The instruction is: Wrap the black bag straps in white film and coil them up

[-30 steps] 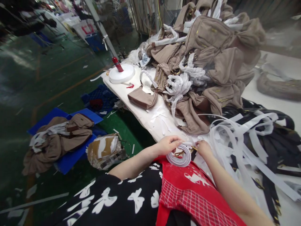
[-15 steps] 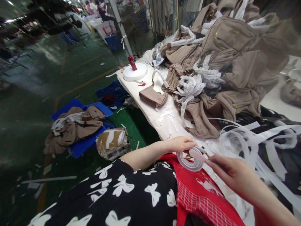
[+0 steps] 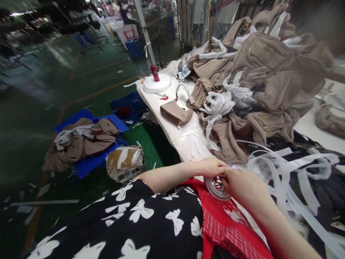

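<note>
My left hand [image 3: 211,167] is closed on the top of a coiled white strap [image 3: 215,189] at the near edge of the white table [image 3: 169,131], just above my red apron. My right hand [image 3: 244,187] covers the coil's right side, fingers curled onto it. Something small and metallic shows inside the coil; I cannot make it out. White foam strips [image 3: 272,169] trail from the coil to the right, over black bags [image 3: 323,187].
A high pile of tan bags [image 3: 258,79] fills the table's middle and back. One tan bag [image 3: 175,111] lies alone, with a white disc and a red can [image 3: 155,73] beyond it. On the green floor lie blue sheets with tan bags [image 3: 81,140] and a taped bundle [image 3: 125,163].
My right hand had drawn back from the coil toward me and has now returned, closing on its right side. The camera has shifted a little; my left hand has stayed on the coil.
</note>
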`<state>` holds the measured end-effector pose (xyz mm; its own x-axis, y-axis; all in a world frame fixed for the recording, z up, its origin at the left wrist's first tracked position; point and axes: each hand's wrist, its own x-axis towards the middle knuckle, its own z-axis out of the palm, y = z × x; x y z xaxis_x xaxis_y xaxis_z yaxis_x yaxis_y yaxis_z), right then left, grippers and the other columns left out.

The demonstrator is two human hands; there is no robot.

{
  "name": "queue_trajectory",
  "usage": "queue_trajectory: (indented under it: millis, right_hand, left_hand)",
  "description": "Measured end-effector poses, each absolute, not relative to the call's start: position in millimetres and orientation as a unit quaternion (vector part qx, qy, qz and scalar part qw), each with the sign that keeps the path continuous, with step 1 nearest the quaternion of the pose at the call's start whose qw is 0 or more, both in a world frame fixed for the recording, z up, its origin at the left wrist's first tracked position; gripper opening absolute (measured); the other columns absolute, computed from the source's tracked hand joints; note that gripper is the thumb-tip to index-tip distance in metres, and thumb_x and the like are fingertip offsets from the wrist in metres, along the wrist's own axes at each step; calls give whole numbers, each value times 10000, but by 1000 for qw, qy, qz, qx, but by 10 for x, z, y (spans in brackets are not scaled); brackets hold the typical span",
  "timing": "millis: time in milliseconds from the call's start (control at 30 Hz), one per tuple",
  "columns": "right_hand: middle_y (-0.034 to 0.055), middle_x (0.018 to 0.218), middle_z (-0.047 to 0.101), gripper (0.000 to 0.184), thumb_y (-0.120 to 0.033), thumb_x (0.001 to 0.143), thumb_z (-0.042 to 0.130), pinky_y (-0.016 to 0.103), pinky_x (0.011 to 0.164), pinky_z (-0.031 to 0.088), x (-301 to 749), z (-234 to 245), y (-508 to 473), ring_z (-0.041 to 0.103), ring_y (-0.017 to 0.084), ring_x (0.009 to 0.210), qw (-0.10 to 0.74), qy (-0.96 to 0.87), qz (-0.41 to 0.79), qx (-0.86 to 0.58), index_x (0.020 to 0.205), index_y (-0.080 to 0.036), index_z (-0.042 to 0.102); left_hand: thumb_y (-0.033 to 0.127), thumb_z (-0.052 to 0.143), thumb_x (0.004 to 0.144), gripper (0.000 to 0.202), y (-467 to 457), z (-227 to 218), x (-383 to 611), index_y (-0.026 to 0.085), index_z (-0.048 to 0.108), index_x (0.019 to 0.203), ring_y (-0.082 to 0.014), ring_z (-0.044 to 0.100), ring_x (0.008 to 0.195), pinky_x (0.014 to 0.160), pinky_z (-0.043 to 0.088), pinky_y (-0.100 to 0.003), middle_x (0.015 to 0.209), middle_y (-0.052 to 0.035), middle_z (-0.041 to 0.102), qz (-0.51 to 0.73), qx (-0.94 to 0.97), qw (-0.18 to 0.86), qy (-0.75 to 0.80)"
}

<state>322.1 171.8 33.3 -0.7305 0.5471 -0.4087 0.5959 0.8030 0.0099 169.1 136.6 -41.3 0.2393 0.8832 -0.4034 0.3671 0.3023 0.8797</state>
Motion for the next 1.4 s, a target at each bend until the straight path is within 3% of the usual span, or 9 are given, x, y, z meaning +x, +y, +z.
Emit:
queue_trajectory:
  millis: [167,333,433,667,900,1000,1067,1233,1400]
  right_hand:
    - [136,864,771,304,-489,941,529,351,560,391,3447,283,1738,741,322,776,149,928,-65,335,878,-237,688]
    - [74,712,737,300,-483,940,508,322,517,317,3652,367,1698,713,270,643,129,919,-90,361,764,-278,641]
    - [63,697,735,254,-442,916,564,314,512,299,3603,314,1725,696,250,624,97,917,-116,370,757,-267,657]
    - [24,726,725,317,-530,867,630,288,578,432,3758,119,2015,633,184,634,-59,843,-395,360,772,-237,702]
    - [15,645,633,478,-660,735,745,276,579,447,3732,-298,2048,552,153,595,-178,655,-609,411,729,-192,653]
    - [31,657,645,566,-748,735,674,274,553,453,3679,-447,2001,567,160,592,-179,546,-675,464,753,-183,678]
    - [28,697,669,532,-700,694,740,256,504,423,3656,-479,1957,559,148,565,-171,491,-718,463,822,-185,703]
    - [-6,635,637,397,-546,649,841,225,449,373,3643,-396,1847,511,116,507,-271,508,-660,482,761,-191,701]
    - [29,713,709,311,-515,770,735,264,557,479,3698,-397,1762,610,172,627,-320,589,-564,482,810,-207,741]
  left_hand:
    - [448,535,969,370,1370,-567,1657,128,721,963,-148,642,719,690,502,-244,801,-32,700,289,486,629,534]
    - [535,534,958,453,1367,-543,1635,124,712,1022,-143,618,632,600,471,-240,753,-38,686,279,481,631,541]
    - [484,536,964,400,1389,-499,1652,124,706,1006,-146,635,672,637,484,-241,770,-37,688,274,502,632,523]
    - [304,471,976,331,1410,-252,1674,117,742,1010,-144,621,813,712,451,-220,885,-34,712,241,583,547,550]
    - [472,588,935,365,1346,-186,1799,140,683,815,-118,547,688,626,367,-216,715,12,615,264,675,448,524]
    - [453,520,982,377,1322,-208,1831,152,656,802,-121,568,715,675,407,-209,727,12,615,265,682,459,504]
    - [412,470,1013,383,1302,-201,1841,158,654,792,-130,599,798,770,443,-213,810,-5,647,271,698,456,481]
    - [358,506,1000,344,1240,-177,1850,161,715,811,-183,580,1054,987,444,-274,1062,-79,626,311,704,362,526]
    - [445,628,916,330,1289,-325,1924,156,714,780,-152,609,811,787,485,-246,803,-32,655,358,567,468,575]
